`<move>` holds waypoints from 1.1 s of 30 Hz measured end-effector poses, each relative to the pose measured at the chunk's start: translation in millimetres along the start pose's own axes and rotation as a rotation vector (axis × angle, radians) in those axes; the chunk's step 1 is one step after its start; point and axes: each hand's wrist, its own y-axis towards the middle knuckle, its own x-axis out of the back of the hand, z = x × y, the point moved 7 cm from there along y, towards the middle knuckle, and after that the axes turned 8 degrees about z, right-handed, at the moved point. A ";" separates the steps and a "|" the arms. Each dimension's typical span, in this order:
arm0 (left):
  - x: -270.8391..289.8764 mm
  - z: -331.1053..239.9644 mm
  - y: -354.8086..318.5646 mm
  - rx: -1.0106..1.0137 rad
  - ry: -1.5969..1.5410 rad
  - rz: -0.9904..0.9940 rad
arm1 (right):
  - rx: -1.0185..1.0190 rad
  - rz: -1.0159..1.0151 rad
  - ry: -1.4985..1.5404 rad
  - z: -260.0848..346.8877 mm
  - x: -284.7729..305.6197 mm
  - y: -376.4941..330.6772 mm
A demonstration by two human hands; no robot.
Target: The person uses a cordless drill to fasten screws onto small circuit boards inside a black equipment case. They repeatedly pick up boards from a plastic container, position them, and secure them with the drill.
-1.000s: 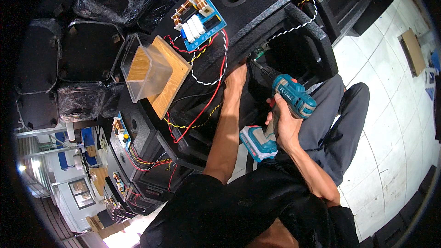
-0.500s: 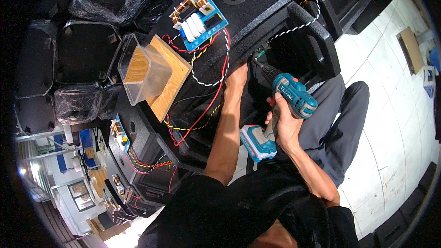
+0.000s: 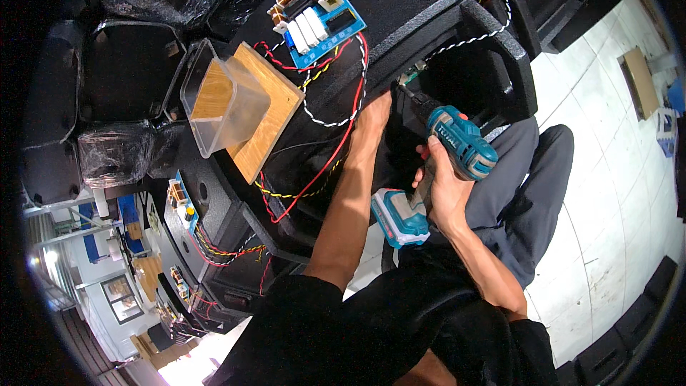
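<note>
right hand [image 3: 439, 189] gripping teal drill [image 3: 457, 144] | left hand [image 3: 373, 120] pressed flat on black cabinet [image 3: 429, 21] | keep bit square, go slow

Upper body: black short-sleeved shirt [image 3: 343, 329], sleeves ending above elbows, fabric plain, no visible print. Forearms bare, no watch, no gloves. Left hand [image 3: 373, 118] and right hand [image 3: 444, 189] bare, no rings visible. Legs: grey trousers [image 3: 525, 193], plain, creased at knee.
</note>
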 end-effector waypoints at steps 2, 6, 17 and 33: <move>-9.3 -2.4 -5.5 0.022 -0.028 0.021 | 0.007 -0.019 -0.013 0.8 -1.3 -1.6; -2.4 -3.9 -4.2 0.050 -0.080 0.042 | -0.001 -0.037 -0.009 -2.2 -8.6 -4.2; -2.1 -35.2 -12.5 -0.241 0.471 0.038 | 0.013 -0.054 -0.007 -0.6 -14.7 -5.4; -12.9 2.3 -5.6 0.164 0.021 0.149 | 0.020 -0.016 -0.036 -4.6 -11.3 -4.0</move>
